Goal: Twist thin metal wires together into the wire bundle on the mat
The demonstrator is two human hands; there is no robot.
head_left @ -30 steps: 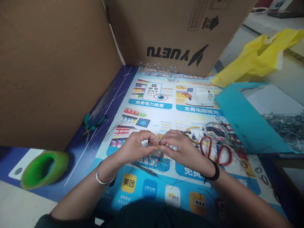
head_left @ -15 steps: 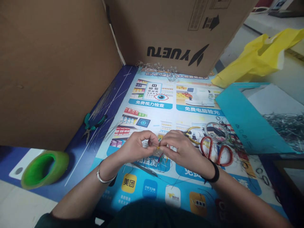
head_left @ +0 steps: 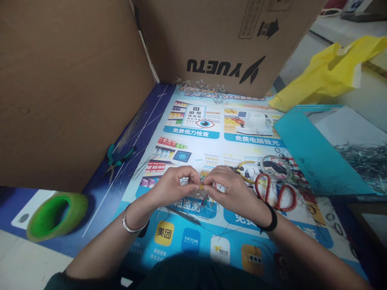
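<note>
My left hand and my right hand meet fingertip to fingertip over a printed poster mat. Both pinch a small bundle of thin wires with a tiny yellow piece between them. Red and green wire ends hang just below the fingers. A silver bangle circles my left wrist, a black band my right wrist.
Red-handled scissors lie right of my right hand, beside a clear tape ring. Green-handled pliers and loose wires lie at the left, a green tape roll nearer. Cardboard boxes stand behind; a blue folder with metal scraps and a yellow bag sit right.
The hands stay pinched together on the wires; only slight finger movement shows.
</note>
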